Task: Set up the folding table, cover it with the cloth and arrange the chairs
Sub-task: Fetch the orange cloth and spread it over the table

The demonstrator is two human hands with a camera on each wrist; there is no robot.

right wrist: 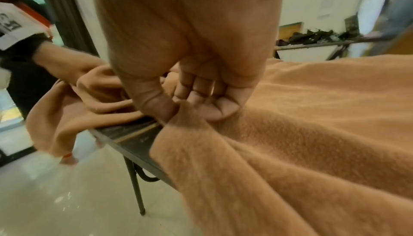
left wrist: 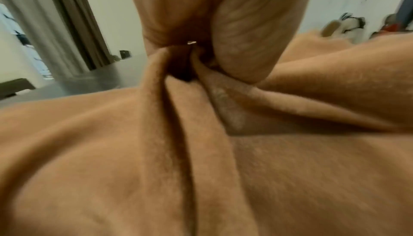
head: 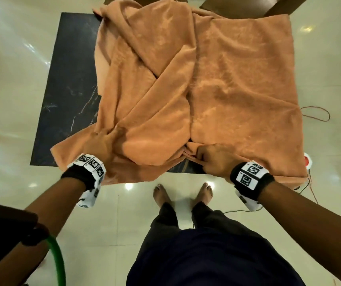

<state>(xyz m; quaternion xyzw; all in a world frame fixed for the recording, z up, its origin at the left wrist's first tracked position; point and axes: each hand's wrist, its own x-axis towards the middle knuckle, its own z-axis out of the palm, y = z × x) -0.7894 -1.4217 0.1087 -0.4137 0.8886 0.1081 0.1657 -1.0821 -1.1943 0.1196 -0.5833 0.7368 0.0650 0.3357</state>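
Observation:
An orange fleece cloth [head: 217,79] lies rumpled over the dark marble-patterned folding table [head: 70,79], flat on the right half and bunched in diagonal folds on the left. My left hand [head: 101,143] grips a gathered fold [left wrist: 178,98] near the front left corner. My right hand [head: 208,155] pinches the cloth's edge [right wrist: 185,119] at the front middle, thumb against curled fingers. A strip of bare tabletop [right wrist: 134,133] shows between my two hands. Two brown wooden chairs [head: 248,5] stand at the far side, mostly cut off.
The table's black metal leg [right wrist: 136,186] stands on a glossy cream tiled floor [head: 10,69]. A red cable [head: 318,114] and a red-and-white object [head: 307,162] lie at the right. A green hose [head: 58,263] curves at lower left. My bare feet [head: 183,195] are at the table's front.

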